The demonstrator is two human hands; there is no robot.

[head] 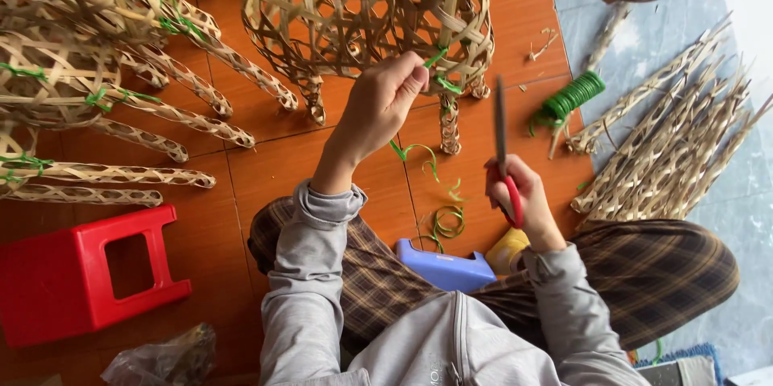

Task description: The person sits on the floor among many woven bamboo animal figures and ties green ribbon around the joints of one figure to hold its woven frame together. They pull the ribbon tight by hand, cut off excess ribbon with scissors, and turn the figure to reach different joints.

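My left hand [388, 100] reaches forward and pinches a green plastic tie [436, 57] on a woven bamboo figure [366, 20] that stands on the orange tiled floor. My right hand [519, 197] stays near my knee and grips red-handled scissors [504, 148], blades pointing up and away. Loose green tie offcuts [445, 221] lie on the floor between my hands.
More woven bamboo figures [97, 64] lie at the left. A red plastic stool [76, 273] sits at lower left. A coil of green tie [573, 96] and a pile of woven bamboo legs [672, 148] lie at the right. A blue stool [444, 267] is under me.
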